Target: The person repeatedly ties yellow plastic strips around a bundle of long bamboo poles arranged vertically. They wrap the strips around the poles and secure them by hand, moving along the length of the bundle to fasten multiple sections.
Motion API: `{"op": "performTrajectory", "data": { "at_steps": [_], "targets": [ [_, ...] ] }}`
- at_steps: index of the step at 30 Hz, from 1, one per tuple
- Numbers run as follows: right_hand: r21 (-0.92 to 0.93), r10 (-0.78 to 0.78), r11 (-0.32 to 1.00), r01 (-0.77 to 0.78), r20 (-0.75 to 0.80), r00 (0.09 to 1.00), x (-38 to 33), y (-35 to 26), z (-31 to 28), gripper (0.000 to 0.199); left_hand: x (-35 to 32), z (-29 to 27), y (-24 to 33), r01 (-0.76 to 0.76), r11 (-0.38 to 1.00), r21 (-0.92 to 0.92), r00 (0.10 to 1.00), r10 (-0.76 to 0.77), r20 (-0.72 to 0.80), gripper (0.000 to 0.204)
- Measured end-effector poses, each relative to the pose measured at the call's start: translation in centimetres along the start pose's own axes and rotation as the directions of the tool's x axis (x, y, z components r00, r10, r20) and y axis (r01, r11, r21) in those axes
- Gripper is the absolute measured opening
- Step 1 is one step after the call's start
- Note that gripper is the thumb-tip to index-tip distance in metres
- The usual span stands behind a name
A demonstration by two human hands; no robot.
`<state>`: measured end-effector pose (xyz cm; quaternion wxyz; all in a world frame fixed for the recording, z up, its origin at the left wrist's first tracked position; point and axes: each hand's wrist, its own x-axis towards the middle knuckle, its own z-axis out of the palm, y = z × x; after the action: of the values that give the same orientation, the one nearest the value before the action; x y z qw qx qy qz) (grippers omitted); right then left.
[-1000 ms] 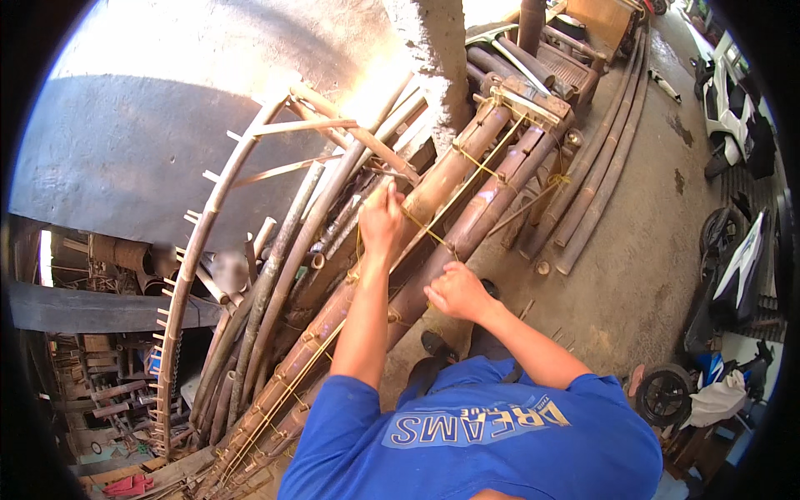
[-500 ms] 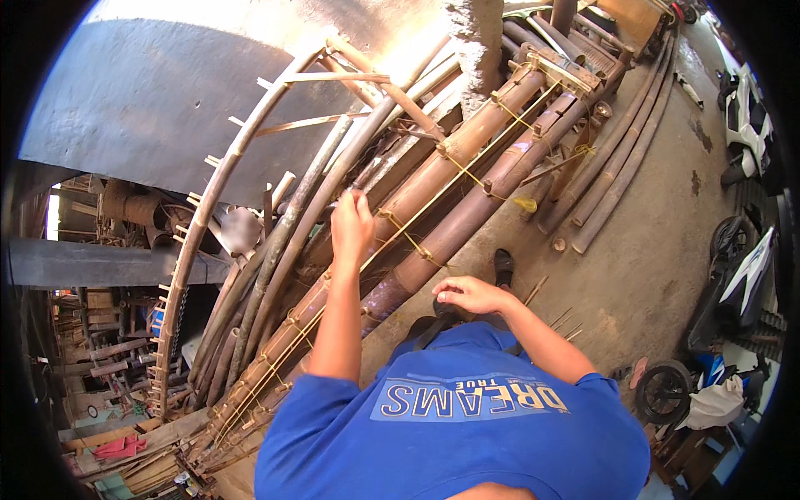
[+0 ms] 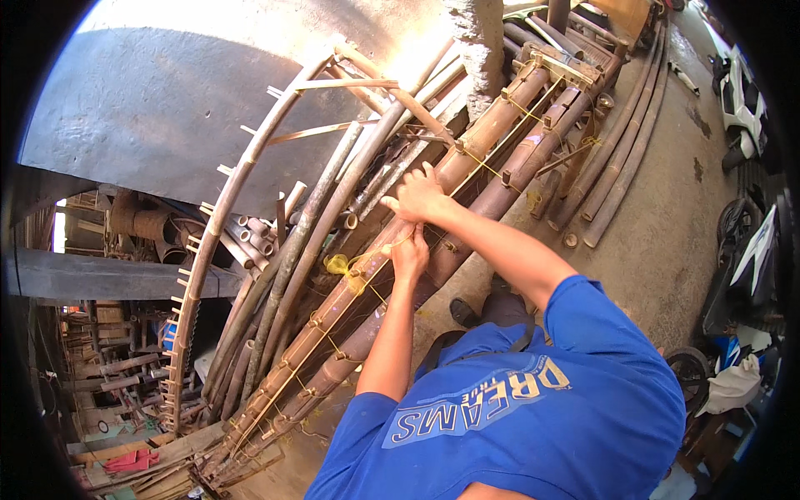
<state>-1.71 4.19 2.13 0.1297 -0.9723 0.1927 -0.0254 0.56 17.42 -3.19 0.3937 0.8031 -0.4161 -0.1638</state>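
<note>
Two thick brown bamboo poles lie side by side on a slant: the left bamboo pole [image 3: 467,158] and the right bamboo pole [image 3: 521,167]. Yellow cord [image 3: 475,156] runs between short pegs along them. Against the left pole, my left hand [image 3: 410,254] is closed, with a strand of cord at its fingers. Just beyond it, my right hand [image 3: 419,196] bends over the same pole, thumb stuck out to the left; what its curled fingers hold is hidden. A loose tangle of yellow cord [image 3: 337,265] hangs on the pole's left side, beside my left hand.
A curved bamboo frame with short rungs [image 3: 223,196] leans at the left, near a grey wall [image 3: 183,100]. Several long bamboo poles [image 3: 304,225] lie beside the work. More long poles [image 3: 621,158] rest on the concrete floor [image 3: 658,267] at right, with motorbike parts [image 3: 737,108] beyond.
My right hand has moved from near my body up and left onto the left pole. My left hand has come down and right to it. The yellow tangle now hangs left of the pole.
</note>
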Motion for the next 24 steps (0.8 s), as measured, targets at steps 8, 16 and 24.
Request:
{"op": "performTrajectory", "data": {
  "at_steps": [8, 16, 24],
  "targets": [
    [0.719, -0.482, 0.61, 0.333, 0.003, 0.876, -15.2, 0.7, -1.1, 0.03, -0.8, -0.3, 0.5, 0.12, 0.943, 0.311, 0.99, -0.089, -0.11, 0.029],
    [0.692, -0.263, 0.695, 0.195, -0.008, 0.965, -17.3, 0.4, 5.1, 0.035, 8.5, -4.0, 4.3, 0.02, 0.931, -0.364, 0.963, -0.116, -0.245, 0.025],
    [0.639, -0.221, 0.746, 0.19, -0.033, 0.975, -20.5, -9.7, 6.0, 0.029, 8.8, -6.1, -5.5, 0.003, 0.953, 0.303, 0.994, -0.035, 0.099, 0.033]
  ]
}}
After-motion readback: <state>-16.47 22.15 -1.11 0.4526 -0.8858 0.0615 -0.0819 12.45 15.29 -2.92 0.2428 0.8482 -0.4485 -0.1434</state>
